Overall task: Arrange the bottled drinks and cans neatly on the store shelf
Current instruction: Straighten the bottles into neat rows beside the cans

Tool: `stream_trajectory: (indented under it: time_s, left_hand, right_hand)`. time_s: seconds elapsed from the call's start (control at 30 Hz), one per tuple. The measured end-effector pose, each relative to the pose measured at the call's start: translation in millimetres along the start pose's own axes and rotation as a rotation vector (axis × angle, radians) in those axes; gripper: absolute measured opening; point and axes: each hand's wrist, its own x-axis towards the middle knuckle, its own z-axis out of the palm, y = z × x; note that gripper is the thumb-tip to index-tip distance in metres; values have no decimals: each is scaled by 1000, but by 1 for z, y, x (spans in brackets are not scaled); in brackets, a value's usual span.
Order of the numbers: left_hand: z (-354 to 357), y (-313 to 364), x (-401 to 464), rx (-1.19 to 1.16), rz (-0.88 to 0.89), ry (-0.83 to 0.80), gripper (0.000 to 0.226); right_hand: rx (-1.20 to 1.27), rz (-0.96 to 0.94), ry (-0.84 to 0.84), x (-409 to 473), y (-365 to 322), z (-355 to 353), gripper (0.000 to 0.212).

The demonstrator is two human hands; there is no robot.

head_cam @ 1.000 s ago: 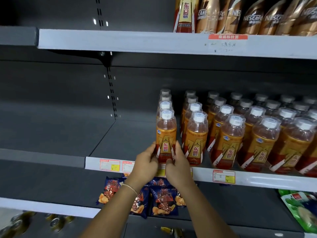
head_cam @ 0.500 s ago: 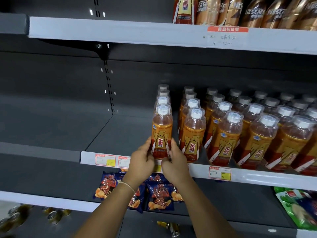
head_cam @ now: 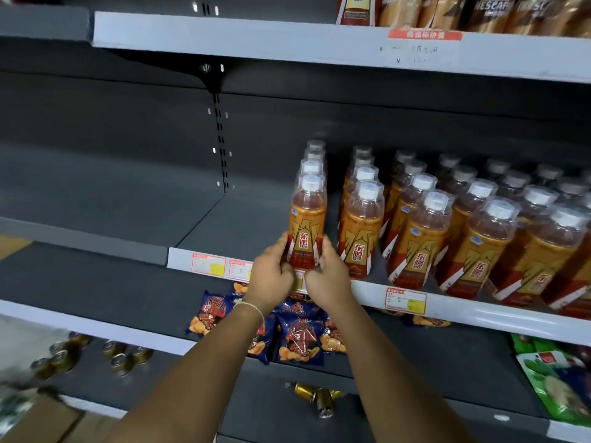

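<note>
Here both hands grip one orange drink bottle at the front edge of the middle shelf; the left hand curls round its lower left side, the right hand round its lower right, fingers wrapped on the label; the bottle stands upright, white cap on, at the head of the leftmost row. Just right of the hands stands the next front bottle, near but not touching the held one; further right run more rows of the same bottles, packed close and reaching to the back wall; behind the held bottle three more caps line up. Left of the hands the shelf floor is bare grey metal, with price tags on its front lip and another tag to the right. Above the hands the top shelf carries brown coffee bottles. Below the wrists lie dark blue snack bags in a loose heap; lower still, gold cans lie on their sides, and more cans are scattered to the left; green packets sit at the lower right. A thin bracelet circles the left wrist.
</note>
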Motion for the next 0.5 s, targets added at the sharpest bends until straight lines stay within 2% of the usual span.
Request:
stream_trajectory:
  time_s: [0.17, 0.33, 0.5]
  left_hand:
    - [-9, 9, -1, -46, -51, -85, 72]
    - [-16, 19, -5, 13, -42, -162, 68]
    - [-25, 34, -6, 41, -60, -232, 50]
  right_hand:
    - [-70, 2, -3, 2, 2, 4, 75]
    - [-74, 73, -49, 6, 2, 0, 78]
    - [-90, 38, -50, 3, 0, -5, 60]
